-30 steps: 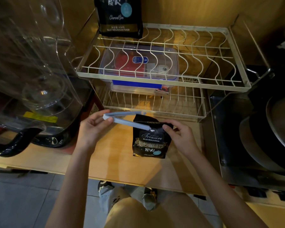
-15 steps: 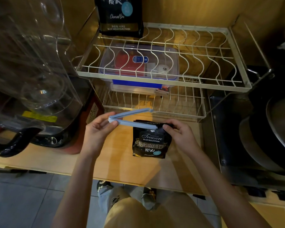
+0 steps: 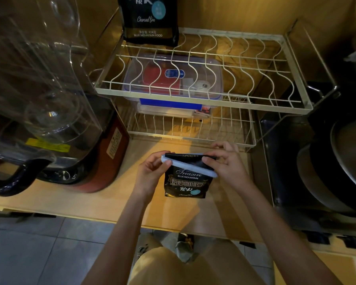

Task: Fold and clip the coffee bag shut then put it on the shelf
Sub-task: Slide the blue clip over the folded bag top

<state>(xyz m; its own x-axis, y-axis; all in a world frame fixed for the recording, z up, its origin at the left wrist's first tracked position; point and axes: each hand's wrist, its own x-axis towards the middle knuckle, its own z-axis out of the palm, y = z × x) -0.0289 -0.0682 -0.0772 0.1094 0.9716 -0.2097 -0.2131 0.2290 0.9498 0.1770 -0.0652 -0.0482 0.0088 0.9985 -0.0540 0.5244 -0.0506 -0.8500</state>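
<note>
A small black coffee bag (image 3: 186,185) with white lettering stands on the wooden counter (image 3: 90,202), its top folded over. A pale blue bar clip (image 3: 190,168) lies slanted across the fold. My left hand (image 3: 151,173) pinches the clip's left end at the bag's top corner. My right hand (image 3: 226,162) grips the folded top and the clip's right end. The white wire rack (image 3: 203,100) stands just behind, with a wavy-wire upper shelf and a lower shelf.
A larger black coffee bag (image 3: 150,19) stands at the upper shelf's back left. A clear plastic box (image 3: 173,79) sits on the lower shelf. A blender jug (image 3: 35,79) on a red base stands left. Dark pots (image 3: 337,165) fill the right side.
The clip, held open in a V to the left of the bag, has slid right onto the folded top and its arms have come together. My left hand moved right with it.
</note>
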